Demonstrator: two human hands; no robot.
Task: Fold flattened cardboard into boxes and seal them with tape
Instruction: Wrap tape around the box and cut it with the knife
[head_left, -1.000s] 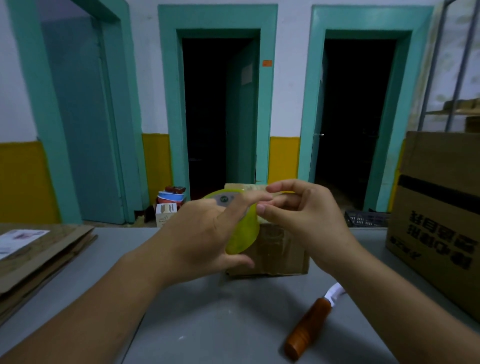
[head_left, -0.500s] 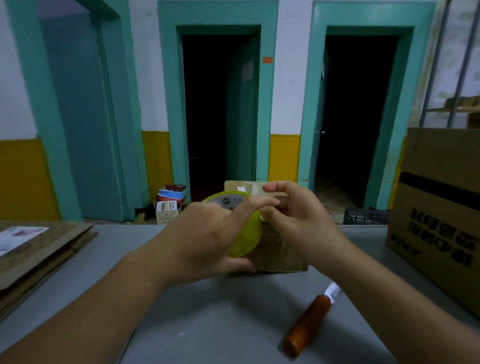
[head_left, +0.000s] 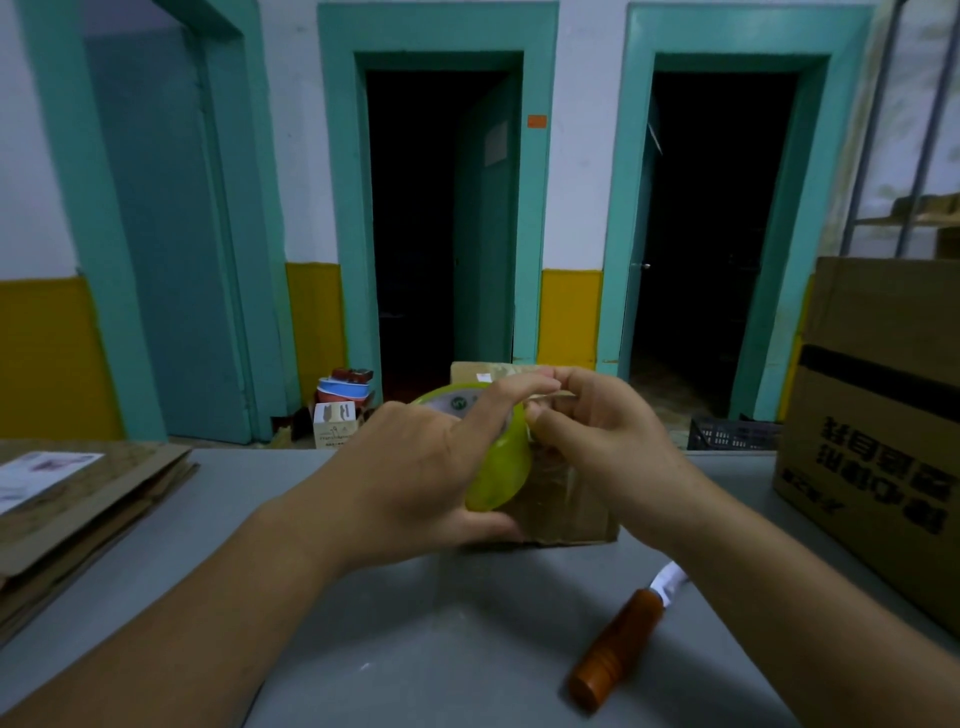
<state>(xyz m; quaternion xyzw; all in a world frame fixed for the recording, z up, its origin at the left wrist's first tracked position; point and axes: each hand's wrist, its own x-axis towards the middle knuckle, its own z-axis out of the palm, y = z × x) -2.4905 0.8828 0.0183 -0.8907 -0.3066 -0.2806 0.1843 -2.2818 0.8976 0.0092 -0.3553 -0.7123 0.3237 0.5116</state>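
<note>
So, the next move all comes down to where the tape's loose end sits. The left hand (head_left: 410, 467) is wrapped around the yellow-green tape roll (head_left: 501, 467), thumb underneath and index finger laid over the top, holding it up on edge just above the desk (head_left: 415, 649). The right hand (head_left: 597, 436) is right against the roll's right side, fingertips pinched together at its top edge. It looks like it's pinching the tape end (head_left: 553, 396), though the strip is thin and pale so I can't swear to it. The small cardboard box (head_left: 571, 512) sits right behind and below both hands, already folded up, a bit nearer the right one. My guess is the strip has to peel off rightward, then go down onto the box top. The knife (head_left: 618, 649) lies on the desk by the right forearm.
</note>
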